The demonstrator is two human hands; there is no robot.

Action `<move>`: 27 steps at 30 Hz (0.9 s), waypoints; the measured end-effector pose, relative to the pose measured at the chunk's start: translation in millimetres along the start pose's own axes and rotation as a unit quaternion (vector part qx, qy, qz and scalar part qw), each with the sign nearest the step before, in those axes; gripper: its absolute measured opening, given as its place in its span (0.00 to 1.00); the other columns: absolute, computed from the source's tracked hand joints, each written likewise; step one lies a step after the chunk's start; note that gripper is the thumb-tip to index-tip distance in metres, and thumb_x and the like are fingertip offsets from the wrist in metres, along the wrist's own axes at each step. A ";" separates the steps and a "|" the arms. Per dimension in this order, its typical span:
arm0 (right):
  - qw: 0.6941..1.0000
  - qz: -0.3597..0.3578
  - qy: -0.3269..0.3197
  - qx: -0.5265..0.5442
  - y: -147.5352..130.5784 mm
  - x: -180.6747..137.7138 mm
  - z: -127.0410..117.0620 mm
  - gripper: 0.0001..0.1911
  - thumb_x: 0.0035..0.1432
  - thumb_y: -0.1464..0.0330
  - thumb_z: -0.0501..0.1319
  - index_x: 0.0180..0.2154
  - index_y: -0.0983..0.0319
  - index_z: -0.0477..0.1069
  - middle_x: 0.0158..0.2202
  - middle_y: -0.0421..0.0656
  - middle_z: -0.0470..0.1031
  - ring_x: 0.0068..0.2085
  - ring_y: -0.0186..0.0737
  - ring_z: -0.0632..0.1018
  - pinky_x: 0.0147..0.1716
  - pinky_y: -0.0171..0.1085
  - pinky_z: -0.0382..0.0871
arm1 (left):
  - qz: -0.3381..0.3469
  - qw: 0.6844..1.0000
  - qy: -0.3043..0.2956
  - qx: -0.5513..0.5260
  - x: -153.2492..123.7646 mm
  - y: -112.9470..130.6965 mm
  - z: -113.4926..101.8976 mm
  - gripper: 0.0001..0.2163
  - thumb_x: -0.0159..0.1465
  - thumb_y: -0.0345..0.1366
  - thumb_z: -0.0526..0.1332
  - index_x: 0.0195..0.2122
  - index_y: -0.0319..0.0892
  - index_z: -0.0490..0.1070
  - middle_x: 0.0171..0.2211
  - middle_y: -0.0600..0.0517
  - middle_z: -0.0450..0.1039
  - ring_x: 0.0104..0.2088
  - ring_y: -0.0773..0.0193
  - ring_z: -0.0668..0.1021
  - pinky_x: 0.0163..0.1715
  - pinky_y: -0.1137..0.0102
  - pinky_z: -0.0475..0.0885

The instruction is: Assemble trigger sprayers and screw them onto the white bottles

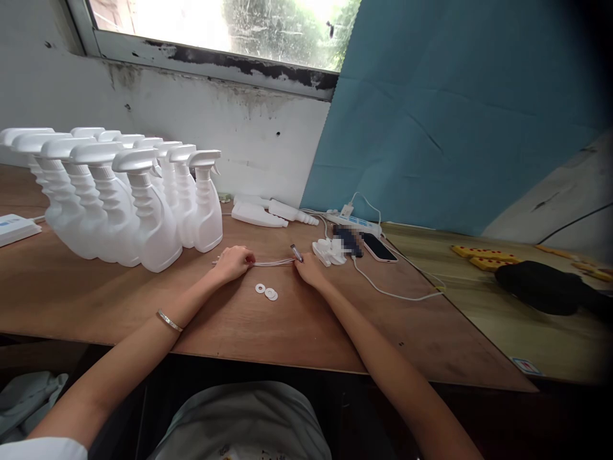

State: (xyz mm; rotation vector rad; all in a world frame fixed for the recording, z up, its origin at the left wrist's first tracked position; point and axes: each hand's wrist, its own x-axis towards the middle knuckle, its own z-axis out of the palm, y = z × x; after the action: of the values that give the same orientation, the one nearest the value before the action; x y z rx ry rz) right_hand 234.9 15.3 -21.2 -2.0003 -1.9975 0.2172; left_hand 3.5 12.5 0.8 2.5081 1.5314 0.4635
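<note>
My left hand [233,262] is closed around one end of a bundle of thin pale tubes [274,262] lying on the brown table [71,281]. At the tubes' other end my right hand [309,268] pinches a small metallic tool [296,253]. Two white washers [267,291] lie on the table just in front of the tubes, between my hands. A thin bracelet sits on my left wrist.
Several white trigger spray bottles [143,204] stand in rows at the left. Two bottles without heads [268,214] lie by the wall. A power strip [357,223], a phone [378,248], white cable and white parts [328,250] lie right of my hands. Yellow strips and a black object [541,287] rest on the lighter table.
</note>
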 end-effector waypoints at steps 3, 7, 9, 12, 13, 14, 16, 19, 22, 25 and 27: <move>1.000 -0.010 0.000 0.012 0.1 -0.1 -0.2 0.13 0.54 0.72 0.50 0.31 0.67 0.73 0.32 0.48 0.76 0.34 0.39 0.74 0.32 0.32 0.58 | 0.004 1.000 0.002 0.005 0.4 -1.0 0.7 0.09 0.55 0.34 0.56 0.32 0.45 0.75 0.36 0.50 0.75 0.36 0.61 0.75 0.35 0.71 0.67; 1.000 -0.017 -0.005 0.026 0.8 0.2 -2.7 0.13 0.53 0.70 0.51 0.27 0.66 0.73 0.27 0.45 0.75 0.30 0.36 0.73 0.28 0.31 0.56 | 0.007 1.000 0.005 0.004 0.5 -1.6 1.2 0.09 0.55 0.35 0.55 0.32 0.45 0.76 0.36 0.50 0.75 0.36 0.60 0.75 0.35 0.70 0.67; 1.000 -0.004 0.002 0.028 2.2 1.5 -4.2 0.13 0.53 0.69 0.52 0.27 0.66 0.73 0.25 0.45 0.74 0.29 0.36 0.73 0.26 0.31 0.55 | 0.003 1.000 0.003 -0.001 0.4 -1.2 0.8 0.09 0.55 0.35 0.55 0.32 0.45 0.76 0.36 0.50 0.75 0.36 0.61 0.75 0.35 0.71 0.67; 0.999 0.025 0.027 0.031 5.2 3.9 -6.5 0.14 0.53 0.68 0.52 0.29 0.66 0.74 0.26 0.45 0.74 0.30 0.37 0.73 0.26 0.31 0.55 | -0.004 1.000 -0.002 -0.004 0.1 0.1 -0.2 0.09 0.55 0.34 0.55 0.32 0.46 0.76 0.36 0.51 0.75 0.35 0.61 0.75 0.35 0.72 0.67; 0.998 0.032 0.037 0.033 6.0 4.4 -7.0 0.14 0.54 0.67 0.51 0.30 0.66 0.74 0.27 0.45 0.74 0.30 0.37 0.73 0.26 0.31 0.56 | -0.005 1.000 -0.003 -0.004 0.0 0.4 -0.5 0.09 0.55 0.34 0.55 0.32 0.46 0.76 0.36 0.51 0.75 0.35 0.62 0.75 0.35 0.72 0.67; 0.998 0.038 0.046 0.035 6.5 4.7 -7.5 0.14 0.54 0.67 0.51 0.31 0.66 0.74 0.27 0.45 0.74 0.30 0.37 0.73 0.27 0.31 0.56 | -0.005 1.000 -0.004 -0.004 -0.1 0.8 -0.8 0.09 0.55 0.34 0.55 0.32 0.46 0.76 0.36 0.51 0.75 0.35 0.62 0.75 0.35 0.72 0.67; 0.996 0.044 0.061 0.037 6.6 4.4 -7.8 0.15 0.54 0.65 0.52 0.31 0.65 0.74 0.28 0.45 0.75 0.31 0.37 0.73 0.27 0.31 0.56 | -0.004 1.000 -0.004 -0.003 -0.3 1.2 -1.3 0.09 0.54 0.34 0.55 0.32 0.46 0.76 0.35 0.50 0.75 0.35 0.61 0.75 0.35 0.72 0.67; 0.994 0.048 0.085 0.039 5.2 2.8 -6.9 0.14 0.53 0.63 0.55 0.30 0.64 0.75 0.27 0.45 0.75 0.31 0.38 0.73 0.26 0.31 0.56 | -0.001 1.000 -0.001 -0.002 -0.8 1.3 -1.5 0.10 0.54 0.34 0.55 0.32 0.46 0.76 0.35 0.50 0.75 0.35 0.61 0.75 0.35 0.72 0.67; 0.993 0.052 0.085 0.061 4.4 1.8 -5.7 0.12 0.50 0.63 0.58 0.30 0.64 0.75 0.26 0.43 0.74 0.30 0.39 0.73 0.26 0.31 0.55 | 0.003 1.000 0.001 -0.001 -1.2 1.1 -1.2 0.10 0.54 0.34 0.55 0.32 0.45 0.76 0.35 0.50 0.75 0.35 0.61 0.75 0.35 0.72 0.67; 0.991 0.059 0.059 0.100 5.0 2.2 -5.7 0.09 0.47 0.65 0.60 0.28 0.64 0.76 0.24 0.43 0.74 0.30 0.38 0.73 0.25 0.31 0.56 | 0.005 1.000 0.000 0.002 -1.2 0.9 -0.6 0.10 0.55 0.34 0.55 0.32 0.45 0.76 0.35 0.50 0.75 0.35 0.61 0.75 0.34 0.71 0.66; 0.989 0.064 0.042 0.125 5.5 2.5 -6.1 0.08 0.46 0.67 0.60 0.25 0.65 0.75 0.21 0.42 0.73 0.27 0.36 0.72 0.24 0.30 0.56 | 0.004 1.000 0.000 0.005 -1.1 0.8 -0.2 0.10 0.55 0.34 0.54 0.32 0.45 0.76 0.35 0.50 0.75 0.35 0.60 0.75 0.33 0.71 0.67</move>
State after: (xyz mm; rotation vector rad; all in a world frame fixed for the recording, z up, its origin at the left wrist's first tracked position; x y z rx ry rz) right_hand 242.1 17.2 -16.9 -1.9437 -1.7006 0.3852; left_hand 3.6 11.2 1.0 2.5234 1.5283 0.4577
